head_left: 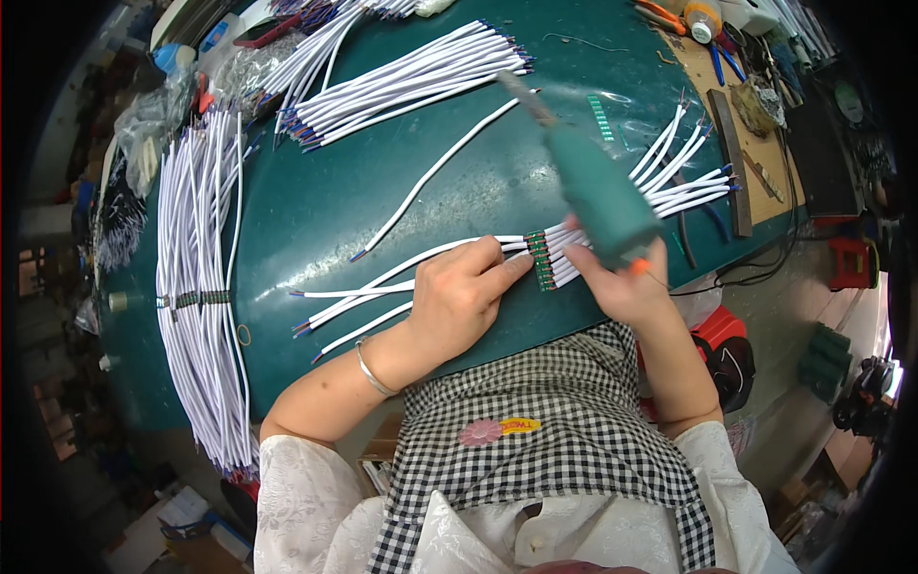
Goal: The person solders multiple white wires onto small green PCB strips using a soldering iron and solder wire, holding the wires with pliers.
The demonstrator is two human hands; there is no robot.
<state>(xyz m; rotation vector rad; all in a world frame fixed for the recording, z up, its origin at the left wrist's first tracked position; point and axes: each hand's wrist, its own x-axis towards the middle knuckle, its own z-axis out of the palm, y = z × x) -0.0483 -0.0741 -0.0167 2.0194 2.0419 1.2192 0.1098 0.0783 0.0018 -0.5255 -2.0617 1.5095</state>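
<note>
My left hand (456,296) is closed on several white cables (359,280), its thumb at a row of small green circuit boards (538,260) joined to them. My right hand (626,287) holds a green corded tool (598,182) with a narrow metal nozzle, blurred by motion, that looks like a heat gun. The nozzle points up and away from me, apart from the boards. My right thumb lies near the cables right of the boards. Those cables fan out to the far right (684,172). Most of my right fingers are hidden behind the tool.
A single white cable (435,182) lies on the green table (296,215). Cable bundles rest at the back (411,81) and left (201,239), the left one hanging over the edge. A green strip (601,119) lies beyond the tool. Pliers (722,62) and a dark bar (731,158) are at right.
</note>
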